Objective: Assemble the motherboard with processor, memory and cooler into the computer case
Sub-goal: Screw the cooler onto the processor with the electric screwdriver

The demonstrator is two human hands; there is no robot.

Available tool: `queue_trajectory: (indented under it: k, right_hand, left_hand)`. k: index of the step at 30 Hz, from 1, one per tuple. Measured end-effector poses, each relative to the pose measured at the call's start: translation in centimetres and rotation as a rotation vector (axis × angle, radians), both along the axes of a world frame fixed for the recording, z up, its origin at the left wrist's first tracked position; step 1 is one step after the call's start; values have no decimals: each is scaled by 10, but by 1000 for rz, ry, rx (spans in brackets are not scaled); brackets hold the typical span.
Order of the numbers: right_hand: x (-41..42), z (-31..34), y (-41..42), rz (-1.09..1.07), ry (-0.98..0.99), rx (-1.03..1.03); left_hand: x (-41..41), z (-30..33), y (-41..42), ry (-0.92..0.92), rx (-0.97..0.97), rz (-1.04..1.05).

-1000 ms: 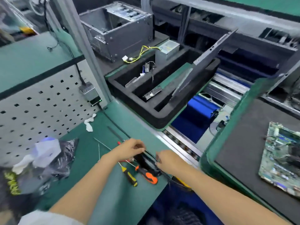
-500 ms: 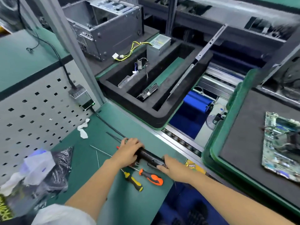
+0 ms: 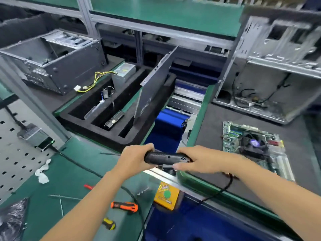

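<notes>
left hand (image 3: pixel 133 160): grip wrapped on electric screwdriver (image 3: pixel 166 158), left end
right hand (image 3: pixel 199 161): grip holding its right end
motherboard (image 3: pixel 253 145): right of right hand, apart
computer case (image 3: pixel 271 66): beyond motherboard

Bright, even overhead light; shadows soft and faint. Wide-angle bowing bends the frame rails at the edges. Motion blur smears the open case (image 3: pixel 271 66) upper right and the motherboard (image 3: pixel 251 145).

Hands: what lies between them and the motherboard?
Head view: only bare dark mat separates the hands, gripping a black electric screwdriver, from the motherboard.
</notes>
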State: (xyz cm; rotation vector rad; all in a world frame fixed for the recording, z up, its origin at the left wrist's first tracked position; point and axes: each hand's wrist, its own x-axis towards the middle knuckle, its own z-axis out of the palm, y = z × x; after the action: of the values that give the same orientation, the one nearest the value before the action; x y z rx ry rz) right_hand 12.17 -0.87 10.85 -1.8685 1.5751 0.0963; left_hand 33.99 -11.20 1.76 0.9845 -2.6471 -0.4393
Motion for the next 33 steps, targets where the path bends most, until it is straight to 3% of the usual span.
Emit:
queue_trajectory:
  k: [4, 7, 8, 10, 13, 17, 21, 24, 29, 31, 33]
  right_hand:
    - [-50, 44, 6, 25, 170, -237]
    - [-82, 69, 15, 76, 277, -529]
    - [-90, 75, 20, 97, 241, -647]
    - [-103, 86, 31, 126, -29, -789]
    - [-128, 90, 51, -24, -387, -790]
    - [-171, 82, 58, -380, -370, -737]
    - [-206, 99, 45, -717, -733, -740]
    - [-223, 114, 35, -880, -1002, -875]
    - [-238, 117, 34, -897, -972, -911]
    - [-240, 117, 35, -887, -944, -950]
    - [-245, 121, 37, -911, -930, -1020]
  left_hand:
    - [-57, 33, 8, 126, 20, 43]
    - [-103, 53, 13, 194, 113, 74]
    - [-118, 58, 14, 228, 150, 87]
    - [-149, 69, 17, 324, 235, 92]
    - [-197, 89, 25, 515, 380, 23]
    - [-260, 118, 34, 626, 519, 48]
    - [-327, 150, 52, 600, 597, -20]
    - [-359, 169, 70, 628, 683, -146]
    - [-363, 160, 57, 468, 907, -393]
    - [-356, 143, 43, 282, 872, -466]
    - [-353, 119, 32, 18, 720, -493]
